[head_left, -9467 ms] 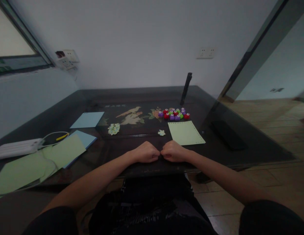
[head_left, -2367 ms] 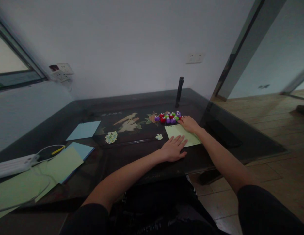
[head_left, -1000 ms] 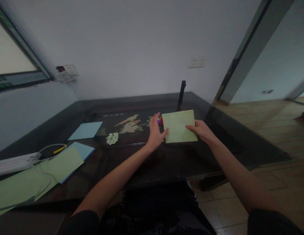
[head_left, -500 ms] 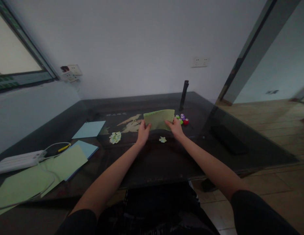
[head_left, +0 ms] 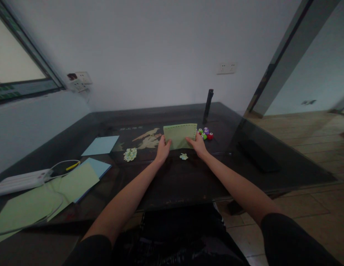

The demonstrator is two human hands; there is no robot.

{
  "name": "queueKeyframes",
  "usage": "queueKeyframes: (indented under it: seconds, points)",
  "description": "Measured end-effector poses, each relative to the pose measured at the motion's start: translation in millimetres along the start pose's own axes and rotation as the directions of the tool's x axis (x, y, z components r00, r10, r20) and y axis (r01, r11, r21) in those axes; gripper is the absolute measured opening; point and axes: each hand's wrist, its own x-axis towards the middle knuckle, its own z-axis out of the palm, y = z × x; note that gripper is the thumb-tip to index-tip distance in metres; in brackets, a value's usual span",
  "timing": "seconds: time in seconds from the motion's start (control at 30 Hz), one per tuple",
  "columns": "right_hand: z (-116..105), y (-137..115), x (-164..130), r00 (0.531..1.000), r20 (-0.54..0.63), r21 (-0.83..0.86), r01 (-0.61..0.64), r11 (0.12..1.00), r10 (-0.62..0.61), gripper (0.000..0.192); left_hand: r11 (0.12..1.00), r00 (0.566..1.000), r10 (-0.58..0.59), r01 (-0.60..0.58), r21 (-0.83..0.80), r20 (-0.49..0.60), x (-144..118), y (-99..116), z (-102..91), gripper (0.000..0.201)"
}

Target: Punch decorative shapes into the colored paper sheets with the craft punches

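My left hand (head_left: pixel 162 148) and my right hand (head_left: pixel 198 145) each grip a lower corner of a light green paper sheet (head_left: pixel 179 134) with a row of small holes along its top edge. The sheet is held up above the dark glass-topped table (head_left: pixel 166 177). Behind its right side lies a cluster of small coloured paper punches (head_left: pixel 205 133), partly hidden by the sheet. A small flower-shaped paper cutout (head_left: pixel 183 156) lies on the table just below my right hand. A larger pile of cutouts (head_left: pixel 130 154) sits to the left of my left hand.
Light blue sheets (head_left: pixel 100 145) and green sheets (head_left: pixel 36 199) lie at the left with a white power strip (head_left: pixel 19 179) and cable. A black upright cylinder (head_left: pixel 208 100) stands at the back. A dark flat object (head_left: pixel 257 155) rests at the right. Wooden floor lies beyond the table's right edge.
Over the last second both hands carried the green sheet leftward and away from me, then steadied it; its holed edge now faces up. Earlier it lay flat on the table.
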Motion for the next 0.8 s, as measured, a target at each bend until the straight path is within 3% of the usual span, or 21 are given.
queueKeyframes:
  seconds: [0.37,0.6,0.8]
  points:
    - [-2,11,1,0.999,0.021,0.009,0.034,0.999,-0.034,0.047,0.999,0.999,0.039,-0.039,0.028,0.012,-2,-4,0.9,0.033]
    - [-4,-13,-2,1.0,0.018,-0.112,0.024,0.993,-0.022,0.043,0.986,0.997,0.074,-0.07,0.149,-0.023,0,12,-2.6,0.026]
    - [-8,-26,-4,0.996,0.082,-0.121,-0.015,0.993,0.025,0.038,0.998,0.997,-0.064,0.064,0.001,-0.043,0,17,-3.1,0.024]
